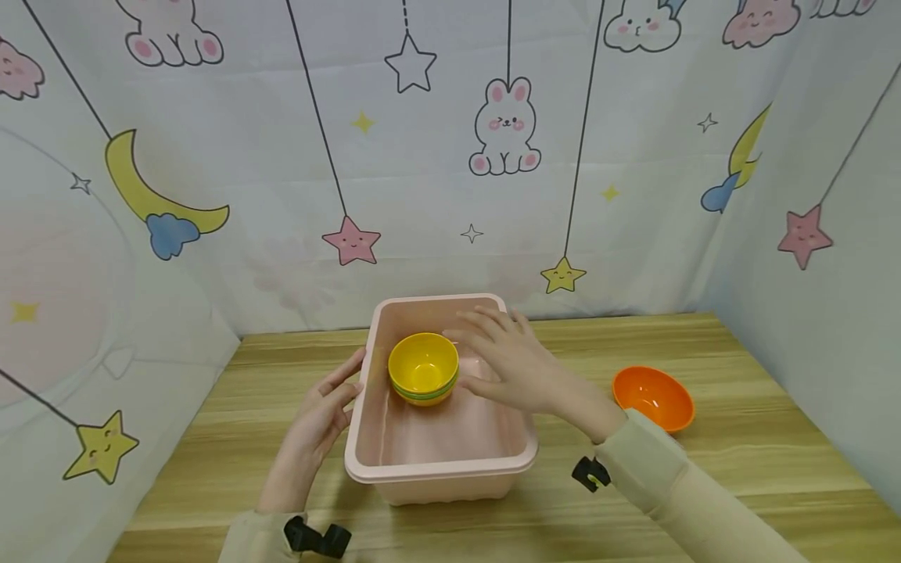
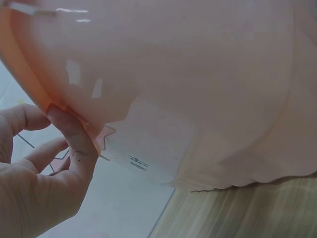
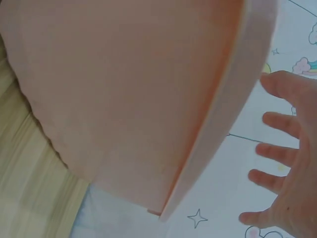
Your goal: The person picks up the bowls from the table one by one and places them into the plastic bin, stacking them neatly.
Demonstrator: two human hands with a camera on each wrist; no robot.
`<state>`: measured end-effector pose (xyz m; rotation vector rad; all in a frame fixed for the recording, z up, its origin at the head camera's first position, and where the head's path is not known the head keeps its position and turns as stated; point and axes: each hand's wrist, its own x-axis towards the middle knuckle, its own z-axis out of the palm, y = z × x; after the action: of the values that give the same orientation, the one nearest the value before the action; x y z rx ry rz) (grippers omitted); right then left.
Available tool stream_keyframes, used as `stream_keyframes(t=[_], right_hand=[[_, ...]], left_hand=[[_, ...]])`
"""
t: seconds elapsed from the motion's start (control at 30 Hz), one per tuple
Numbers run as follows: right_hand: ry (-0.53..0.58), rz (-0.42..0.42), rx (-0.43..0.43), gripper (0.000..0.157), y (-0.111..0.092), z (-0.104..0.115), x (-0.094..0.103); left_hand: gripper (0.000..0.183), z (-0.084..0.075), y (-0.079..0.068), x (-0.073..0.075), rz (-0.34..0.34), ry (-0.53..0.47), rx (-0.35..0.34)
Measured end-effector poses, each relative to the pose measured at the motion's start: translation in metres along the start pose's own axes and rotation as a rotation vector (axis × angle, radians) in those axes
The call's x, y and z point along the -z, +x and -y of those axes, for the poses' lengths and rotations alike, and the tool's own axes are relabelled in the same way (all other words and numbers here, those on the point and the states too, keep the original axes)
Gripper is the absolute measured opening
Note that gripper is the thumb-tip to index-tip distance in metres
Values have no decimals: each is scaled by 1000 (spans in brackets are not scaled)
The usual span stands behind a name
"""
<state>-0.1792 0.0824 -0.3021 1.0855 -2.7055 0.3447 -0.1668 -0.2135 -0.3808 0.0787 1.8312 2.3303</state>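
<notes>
A pale pink plastic bin (image 1: 442, 471) stands on the wooden table. Inside it, toward the back left, sits a stack of small bowls (image 1: 424, 364), yellow on top with green and yellow-orange edges beneath. My left hand (image 1: 320, 418) holds the bin's left rim, with thumb and index finger at the lip in the left wrist view. Over the bin's right side my right hand (image 1: 517, 363) hovers, fingers spread and nothing in them; the stack is just left of its fingertips. To the right, an orange bowl (image 1: 653, 397) lies on the table, partly hidden by the right sleeve.
The wooden table (image 1: 281, 375) reaches back to a white curtain (image 1: 422, 172) printed with rabbits, stars and moons. More of this cloth hangs at the left and right sides. A black strap piece (image 1: 317, 538) is on the left wrist, another (image 1: 591, 474) near the right.
</notes>
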Motion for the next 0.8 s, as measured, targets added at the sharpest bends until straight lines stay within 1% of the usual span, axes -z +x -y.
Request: stream_keyframes(t=[0.13,0.33,0.57,0.8], right_hand=[[27,-56,37,61,-6,-8,-4],[34,-151,74,61,-15,-18,-10],[32,-240,57,59,-28,-30,-20],[50,-273,25,55,-40,-42,-25]], left_hand=[[61,0,1,-1,-8,8,5],[62,-1,2,-3,-13,10,6],[62,0,3,-3,-9,12,6],[62,0,3,-2,-21,10,4]])
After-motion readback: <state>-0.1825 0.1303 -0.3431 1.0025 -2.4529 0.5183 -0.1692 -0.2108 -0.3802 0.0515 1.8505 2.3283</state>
